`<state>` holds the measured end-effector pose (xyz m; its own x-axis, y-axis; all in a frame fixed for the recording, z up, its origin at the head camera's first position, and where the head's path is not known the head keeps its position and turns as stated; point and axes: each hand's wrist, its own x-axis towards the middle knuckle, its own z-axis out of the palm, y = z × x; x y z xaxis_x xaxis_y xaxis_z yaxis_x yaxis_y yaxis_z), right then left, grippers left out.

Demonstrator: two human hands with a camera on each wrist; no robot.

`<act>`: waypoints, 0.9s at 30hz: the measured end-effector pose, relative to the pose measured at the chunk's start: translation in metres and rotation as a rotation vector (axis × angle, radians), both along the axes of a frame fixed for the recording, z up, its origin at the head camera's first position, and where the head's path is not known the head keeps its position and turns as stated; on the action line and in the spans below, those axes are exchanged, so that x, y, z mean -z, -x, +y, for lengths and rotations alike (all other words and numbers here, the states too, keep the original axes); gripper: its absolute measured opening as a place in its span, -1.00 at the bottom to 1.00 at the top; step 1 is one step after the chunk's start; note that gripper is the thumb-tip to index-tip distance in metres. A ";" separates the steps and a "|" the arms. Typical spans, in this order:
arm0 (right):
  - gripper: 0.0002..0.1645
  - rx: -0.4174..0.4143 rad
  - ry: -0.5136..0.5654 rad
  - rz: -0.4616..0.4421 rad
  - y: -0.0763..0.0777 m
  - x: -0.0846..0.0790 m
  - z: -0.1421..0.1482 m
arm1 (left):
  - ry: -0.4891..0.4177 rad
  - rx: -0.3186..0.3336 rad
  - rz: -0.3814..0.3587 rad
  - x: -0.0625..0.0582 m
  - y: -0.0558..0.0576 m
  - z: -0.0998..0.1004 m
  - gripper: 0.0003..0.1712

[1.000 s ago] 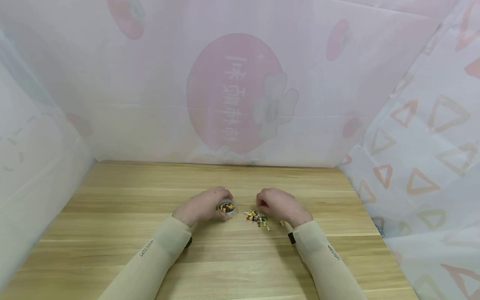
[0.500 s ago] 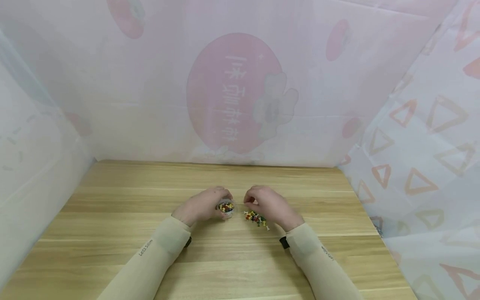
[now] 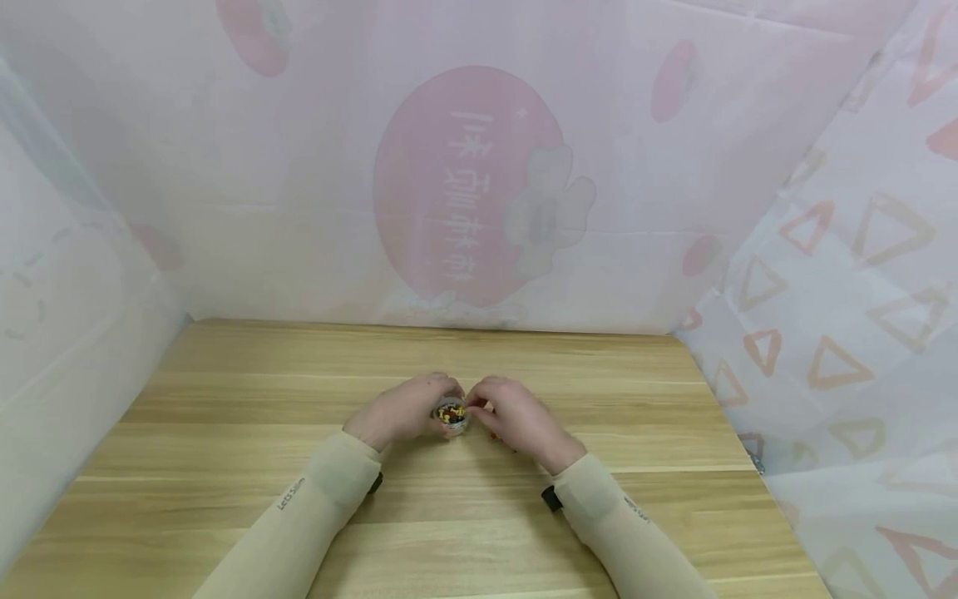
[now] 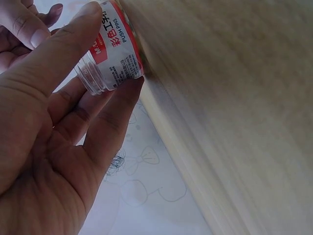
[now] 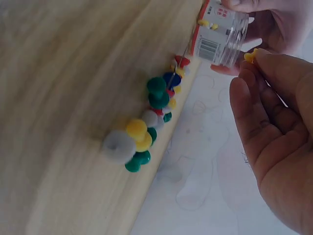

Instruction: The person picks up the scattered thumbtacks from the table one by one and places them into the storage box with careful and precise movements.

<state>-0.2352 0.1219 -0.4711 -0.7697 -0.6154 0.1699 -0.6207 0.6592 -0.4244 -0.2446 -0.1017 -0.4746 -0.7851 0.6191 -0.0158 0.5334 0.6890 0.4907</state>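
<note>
My left hand (image 3: 407,409) grips a small clear jar (image 4: 117,46) with a white and red label reading PUSH PINS, thumb on one side and fingers on the other. The jar stands on the table with its lidless mouth up, and coloured pins show inside it in the head view. Close beside the mouth, my right hand (image 3: 516,418) pinches a yellow push pin (image 5: 251,56) between thumb and fingertip. A loose pile of push pins (image 5: 157,93) in green, white, yellow, red and blue lies on the table by the jar, mostly hidden under the right hand in the head view.
The wood-grain table (image 3: 314,358) spreads around both hands. A pale pink printed curtain (image 3: 299,208) rises behind its back edge, and a white sheet with orange triangles (image 3: 846,291) hangs at the right.
My right hand has moved left from over the pin pile to the jar's mouth, now covering most of the pile. The left hand and jar have stayed in place.
</note>
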 end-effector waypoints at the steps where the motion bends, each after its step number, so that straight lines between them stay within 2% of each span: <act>1: -0.85 -0.005 0.002 0.001 -0.001 0.000 -0.001 | -0.001 -0.001 0.000 0.000 0.000 0.000 -0.41; 10: -0.86 -0.021 -0.019 0.023 -0.002 0.003 -0.003 | -0.020 0.001 -0.009 -0.003 -0.003 0.000 -0.42; 18: -0.82 -0.021 -0.006 0.001 0.003 -0.004 0.011 | -0.012 -0.002 0.014 -0.003 -0.005 0.000 -0.39; 27: -0.75 -0.077 -0.119 0.022 0.016 -0.010 0.037 | -0.007 -0.005 0.020 -0.003 -0.005 0.000 -0.37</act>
<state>-0.2508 0.1594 -0.4607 -0.7162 -0.6894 0.1086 -0.6799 0.6541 -0.3315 -0.2394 -0.1014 -0.4715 -0.7881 0.6155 0.0043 0.5401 0.6882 0.4844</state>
